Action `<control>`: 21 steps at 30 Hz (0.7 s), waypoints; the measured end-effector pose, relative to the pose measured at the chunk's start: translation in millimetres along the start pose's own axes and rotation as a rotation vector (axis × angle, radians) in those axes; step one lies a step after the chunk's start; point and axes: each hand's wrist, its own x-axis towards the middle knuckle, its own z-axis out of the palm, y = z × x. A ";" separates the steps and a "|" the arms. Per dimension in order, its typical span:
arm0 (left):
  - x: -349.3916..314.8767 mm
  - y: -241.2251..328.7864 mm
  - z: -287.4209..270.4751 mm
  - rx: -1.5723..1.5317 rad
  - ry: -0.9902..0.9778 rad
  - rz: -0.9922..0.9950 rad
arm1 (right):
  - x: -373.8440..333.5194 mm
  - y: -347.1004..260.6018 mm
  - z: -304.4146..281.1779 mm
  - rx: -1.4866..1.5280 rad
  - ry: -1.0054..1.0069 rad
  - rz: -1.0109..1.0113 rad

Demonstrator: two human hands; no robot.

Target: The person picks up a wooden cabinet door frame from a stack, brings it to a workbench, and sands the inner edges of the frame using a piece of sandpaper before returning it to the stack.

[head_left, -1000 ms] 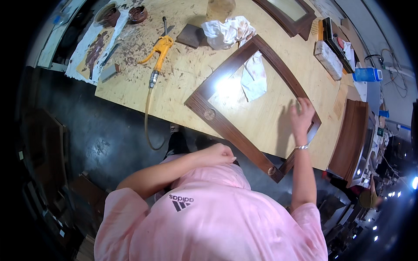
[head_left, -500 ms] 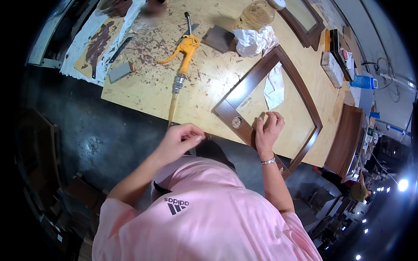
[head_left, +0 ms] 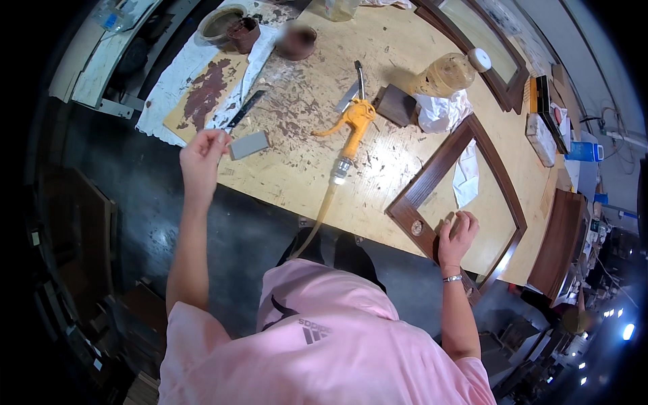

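Dark wooden frame (head_left: 503, 196) lies flat on the desk (head_left: 378, 162), its near corner under the right hand (head_left: 457, 235), whose grip is pressed down on a small pale pad against the wood; whether the fingers close around it cannot be told. Beyond that grip a white rag (head_left: 466, 181) lies inside the frame. The left hand (head_left: 201, 156) is raised at the desk's near edge, fingers gathered, just beside a grey sanding block (head_left: 248, 144); whether it pinches anything cannot be told. A yellow air gun (head_left: 352, 125) lies between both hands. Half a second ago the left hand was close to the chest; it has since swung outward.
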 end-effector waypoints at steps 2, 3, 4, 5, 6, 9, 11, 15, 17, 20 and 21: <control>26.0 -22.5 -19.9 0.152 0.078 0.022 | -0.2 -1.7 1.7 0.006 -0.001 -0.010; 37.4 -28.3 -29.8 0.275 0.096 0.030 | 0.3 -3.3 1.8 0.006 -0.004 -0.008; 46.4 -33.7 -40.0 0.401 0.115 0.038 | 0.7 -4.7 3.7 0.018 -0.004 -0.007; 53.3 -33.8 -39.0 0.526 0.162 0.052 | 1.5 -2.6 2.1 0.018 -0.001 -0.004; 55.4 -34.4 -39.1 0.643 0.195 0.021 | 2.0 -1.3 1.1 0.019 0.002 -0.001; 52.1 -30.2 -34.0 0.922 0.242 -0.055 | 1.9 1.8 0.1 0.013 0.004 0.012; 46.5 -28.2 -30.9 1.016 0.204 -0.082 | 3.0 0.7 -0.6 0.000 0.003 0.007; 49.8 -39.0 -36.8 1.089 0.186 -0.025 | 2.8 0.7 0.7 -0.009 0.010 -0.015; 52.5 -44.1 -42.1 1.099 0.176 0.021 | 2.0 -0.9 0.9 -0.008 0.009 -0.018; 55.4 -54.7 -49.9 1.160 0.239 0.065 | 1.4 -6.4 1.1 0.000 0.010 -0.013; 55.4 -56.1 -52.3 1.096 0.246 0.028 | 1.0 -7.5 1.1 0.002 0.011 -0.009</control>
